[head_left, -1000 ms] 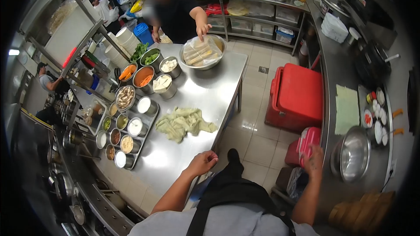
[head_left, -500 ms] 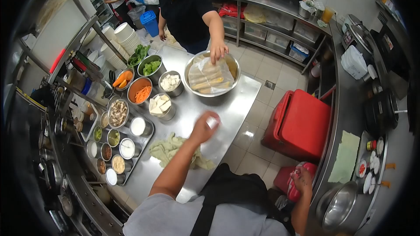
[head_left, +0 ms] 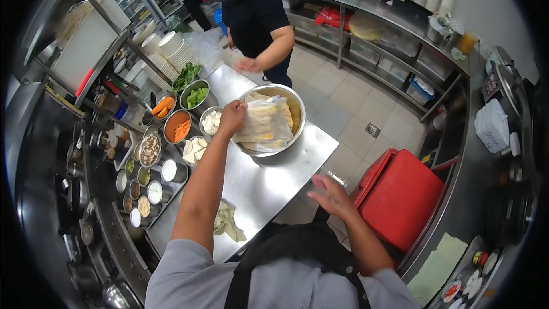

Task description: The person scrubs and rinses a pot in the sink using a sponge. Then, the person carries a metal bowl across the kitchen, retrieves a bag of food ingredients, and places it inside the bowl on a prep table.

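A large steel bowl [head_left: 298, 106] stands on the steel table [head_left: 251, 186]. Inside it lies a clear plastic bag [head_left: 266, 123] of long, pale yellow pieces whose kind I cannot make out. My left hand [head_left: 233, 117] reaches over the bowl's left rim, its fingers closed on the bag's left edge. Low over the floor, beyond the table's right edge, my right hand [head_left: 334, 197] is held with fingers apart and nothing in it. Close to my left forearm are a pot of white cubes [head_left: 211, 121] and a container of pale, flat pieces [head_left: 194, 150].
A co-worker in a black shirt [head_left: 251, 23] stands across the table, one hand [head_left: 247, 65] near the bowl. Steel pots of carrot shreds [head_left: 182, 131], leafy greens [head_left: 196, 96] and sliced mushrooms [head_left: 150, 150] line the left. A green cloth [head_left: 229, 223] lies near me; a red cooler [head_left: 400, 200] stands right.
My left hand has moved forward to the bag in the bowl. The co-worker's hand has left the bag and drawn back. My right hand has come up from low on the right.
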### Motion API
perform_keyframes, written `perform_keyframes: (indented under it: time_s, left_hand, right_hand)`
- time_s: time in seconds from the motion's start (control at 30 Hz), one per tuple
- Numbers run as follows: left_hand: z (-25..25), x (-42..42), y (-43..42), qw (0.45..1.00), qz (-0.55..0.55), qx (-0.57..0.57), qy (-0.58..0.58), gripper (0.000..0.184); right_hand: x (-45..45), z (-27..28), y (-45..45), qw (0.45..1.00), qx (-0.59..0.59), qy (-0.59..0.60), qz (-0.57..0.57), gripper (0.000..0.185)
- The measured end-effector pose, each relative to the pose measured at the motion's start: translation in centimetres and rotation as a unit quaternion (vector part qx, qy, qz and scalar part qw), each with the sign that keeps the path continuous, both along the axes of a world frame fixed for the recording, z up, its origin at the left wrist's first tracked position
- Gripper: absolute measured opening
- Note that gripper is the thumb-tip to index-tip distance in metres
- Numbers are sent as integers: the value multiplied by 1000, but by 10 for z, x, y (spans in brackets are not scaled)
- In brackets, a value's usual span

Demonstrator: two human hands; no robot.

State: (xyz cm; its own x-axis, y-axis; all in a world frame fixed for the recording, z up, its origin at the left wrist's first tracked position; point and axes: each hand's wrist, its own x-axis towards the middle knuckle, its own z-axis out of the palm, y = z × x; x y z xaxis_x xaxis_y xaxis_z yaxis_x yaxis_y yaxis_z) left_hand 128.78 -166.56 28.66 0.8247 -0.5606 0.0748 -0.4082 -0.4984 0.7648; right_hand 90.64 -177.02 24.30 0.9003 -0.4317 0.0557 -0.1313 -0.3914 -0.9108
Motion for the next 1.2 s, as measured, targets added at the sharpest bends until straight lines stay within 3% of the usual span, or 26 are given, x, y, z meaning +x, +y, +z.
perform_keyframes:
  time_s: [0.07, 0.1, 0.17, 0.27, 0.37, 0.47, 0.6, 0.73, 0.8, 0.87, 0.9, 0.93, 1.0, 1.13, 1.2]
  left_hand:
    - [-2, -5, -1, 998, 24, -5, -55, 27]
    - [-3, -11, -3, 993, 30, -58, -100, 25]
    - [5, -23, -3, 986, 77, -82, -123, 26]
    - [15, -46, -1, 973, 115, -155, -129, 29]
    - [17, -60, -4, 956, 163, -200, -139, 35]
    - [29, -77, -7, 949, 205, -213, -109, 40]
    - [50, -107, 1, 927, 234, -224, -189, 43]
    - [110, -156, 30, 909, 117, -274, -292, 36]
    - [137, -177, 66, 872, 16, -267, -410, 21]
    - [131, -194, 102, 803, 179, -375, -426, 37]
    - [129, -209, 114, 797, 248, -513, -199, 53]
    - [113, -210, 139, 767, 130, -621, 96, 70]
    - [87, -224, 167, 624, 57, -677, 385, 82]
    - [47, -215, 228, 525, 5, -746, 408, 92]
    - [22, -202, 266, 492, 5, -782, 384, 92]
  right_hand:
    - [43, 9, -15, 997, -26, -66, 28, 62]
    - [65, 17, -23, 994, -15, -98, 40, 69]
    - [103, 33, -36, 996, -35, -71, 41, 86]
    - [146, 42, -48, 980, -180, -76, 23, 102]
    - [177, 42, -53, 977, -199, -20, 73, 110]
    - [194, 28, -47, 986, -108, -34, 121, 103]
    - [184, 38, -18, 992, -9, -85, 94, 92]
    - [173, 43, 13, 959, -14, -279, 47, 75]
    - [170, 71, 24, 915, -83, -391, 47, 65]
    - [162, 107, 31, 855, -186, -480, 61, 60]
    - [163, 116, 37, 832, -209, -509, 77, 48]
    - [166, 120, 46, 815, -236, -523, 78, 44]
    - [165, 120, 72, 790, -283, -535, 100, 37]
    - [156, 112, 158, 768, -404, -461, 186, 35]
    - [148, 107, 202, 789, -414, -379, 252, 42]
